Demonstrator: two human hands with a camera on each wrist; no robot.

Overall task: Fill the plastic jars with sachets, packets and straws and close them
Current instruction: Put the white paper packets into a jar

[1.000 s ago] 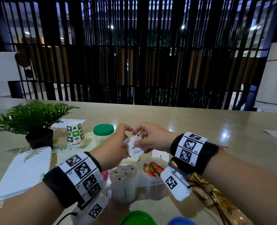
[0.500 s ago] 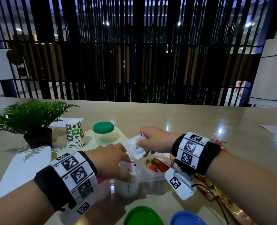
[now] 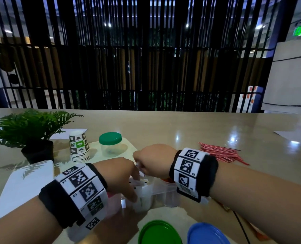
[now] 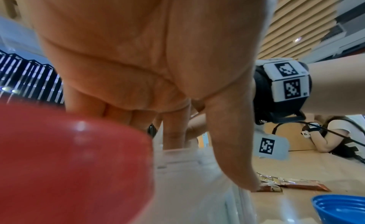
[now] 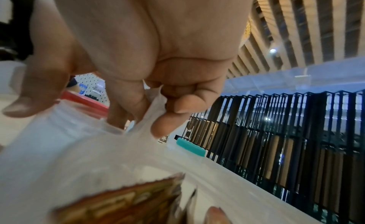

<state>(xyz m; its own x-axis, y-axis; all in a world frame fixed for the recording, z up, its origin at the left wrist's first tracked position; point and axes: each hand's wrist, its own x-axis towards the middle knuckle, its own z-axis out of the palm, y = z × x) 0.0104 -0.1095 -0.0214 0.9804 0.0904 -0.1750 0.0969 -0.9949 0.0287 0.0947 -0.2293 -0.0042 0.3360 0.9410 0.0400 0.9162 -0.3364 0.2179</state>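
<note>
Head camera looking forward and down over both wrists, wrist cameras very close under each palm facing the fingers, all sharing the open jar (image 3: 143, 198) (image 4: 189, 172) (image 5: 65, 141).

café-like public hall: long counter (image 3: 181, 131), paper cups (image 3: 79, 147), exit sign (image 3: 300, 30).

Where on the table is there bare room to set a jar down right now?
Bare tabletop lies beyond the green-lidded jar and left of the straws. Crowded: around both hands, the open jars, and the green lid and blue lid at the near edge.
</note>
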